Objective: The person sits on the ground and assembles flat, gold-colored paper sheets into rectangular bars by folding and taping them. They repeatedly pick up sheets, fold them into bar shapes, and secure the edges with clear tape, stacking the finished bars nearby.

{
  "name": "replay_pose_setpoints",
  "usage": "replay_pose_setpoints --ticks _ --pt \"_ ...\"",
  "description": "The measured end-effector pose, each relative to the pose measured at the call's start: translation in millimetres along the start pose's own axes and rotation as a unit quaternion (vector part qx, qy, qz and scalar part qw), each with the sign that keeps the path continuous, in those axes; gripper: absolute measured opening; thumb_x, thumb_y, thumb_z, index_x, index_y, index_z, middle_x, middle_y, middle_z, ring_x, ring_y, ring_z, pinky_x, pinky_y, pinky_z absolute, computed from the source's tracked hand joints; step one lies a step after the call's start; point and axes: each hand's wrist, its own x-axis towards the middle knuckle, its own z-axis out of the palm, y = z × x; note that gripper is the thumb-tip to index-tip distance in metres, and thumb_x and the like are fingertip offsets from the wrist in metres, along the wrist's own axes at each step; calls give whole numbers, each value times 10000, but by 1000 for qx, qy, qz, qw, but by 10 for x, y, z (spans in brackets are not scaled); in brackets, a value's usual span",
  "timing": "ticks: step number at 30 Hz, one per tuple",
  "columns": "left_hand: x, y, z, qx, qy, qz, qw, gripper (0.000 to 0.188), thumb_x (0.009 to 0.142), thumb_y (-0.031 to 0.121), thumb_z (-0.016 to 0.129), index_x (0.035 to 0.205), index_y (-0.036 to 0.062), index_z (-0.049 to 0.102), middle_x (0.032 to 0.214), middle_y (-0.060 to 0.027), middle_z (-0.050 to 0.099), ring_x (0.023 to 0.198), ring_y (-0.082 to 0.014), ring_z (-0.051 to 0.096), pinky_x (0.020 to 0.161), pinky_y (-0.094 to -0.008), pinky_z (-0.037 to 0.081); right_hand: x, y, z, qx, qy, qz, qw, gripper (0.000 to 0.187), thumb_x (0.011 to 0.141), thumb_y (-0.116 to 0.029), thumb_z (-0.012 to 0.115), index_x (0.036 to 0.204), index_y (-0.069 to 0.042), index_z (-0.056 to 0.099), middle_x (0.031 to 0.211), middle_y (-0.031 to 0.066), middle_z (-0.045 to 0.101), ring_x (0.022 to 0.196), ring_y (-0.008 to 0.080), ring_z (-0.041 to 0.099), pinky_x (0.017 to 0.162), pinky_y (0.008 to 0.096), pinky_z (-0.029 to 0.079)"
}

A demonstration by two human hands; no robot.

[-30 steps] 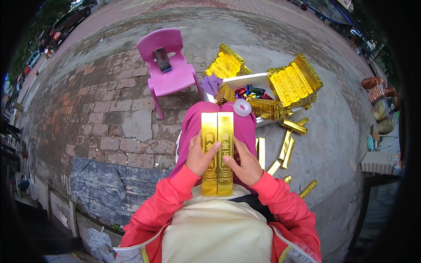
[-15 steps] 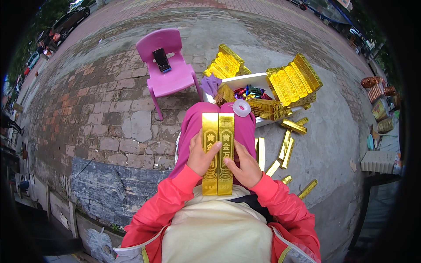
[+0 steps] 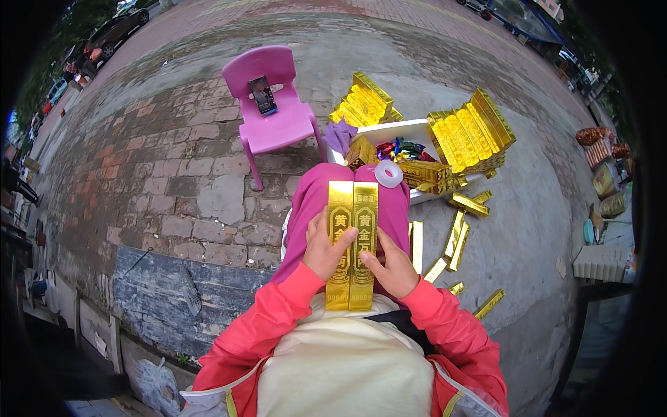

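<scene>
Two long gold foil-paper bars, the left bar (image 3: 339, 281) and the right bar (image 3: 365, 201), lie side by side lengthwise over my lap, their long edges touching. My left hand (image 3: 325, 247) grips the pair from the left, its thumb across the front faces. From the right, my right hand (image 3: 394, 270) presses on the outer side, its thumb on the right bar. Fingers beneath the bars are hidden. A roll of clear tape (image 3: 379, 177) rests on my knee just beyond the bars.
Beyond my knees a white foam box (image 3: 399, 129) holds coloured foil pieces (image 3: 403, 147) and gold bars. Stacked gold bars (image 3: 467, 132) stand at its right, with another stack (image 3: 365, 101) behind. Loose bars (image 3: 455, 233) lie rightward. A pink chair (image 3: 274, 132) carries a phone (image 3: 263, 95).
The whole scene has shifted slightly rightward in the picture. Both hands keep the same hold on the two gold bars.
</scene>
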Motion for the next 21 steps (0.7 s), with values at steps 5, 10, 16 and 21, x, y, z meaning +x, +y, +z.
replay_pose_setpoints --ticks 5,10,16,21 --pt "-30 98 -13 -25 5 8 1000 786 925 390 692 1502 -7 336 1428 -263 427 1358 -392 344 1148 -472 266 32 55 36 -111 37 -101 988 715 960 -220 620 1498 110 284 1351 309 521 1239 407 539 1054 426 427" --pt "-193 397 -152 -32 55 86 994 838 905 402 717 1504 -26 316 1466 -258 374 1383 -390 313 1159 -472 261 -116 -153 26 -205 70 -210 953 716 932 -163 619 1503 109 284 1390 307 486 1196 425 525 1039 436 415" --pt "-457 623 -330 -30 64 153 986 986 864 519 732 1532 -27 255 1513 -243 291 1423 -404 255 1169 -498 248 -336 -477 15 -239 89 -328 910 766 880 -97 653 1522 87 277 1464 272 431 1209 432 505 1047 458 398" --pt "-549 606 -349 12 59 166 984 1075 840 551 745 1544 -51 200 1521 -247 257 1437 -403 230 1169 -498 247 -404 -480 45 -243 94 -340 904 758 873 -94 672 1507 90 299 1452 274 446 1212 447 511 1030 469 415"
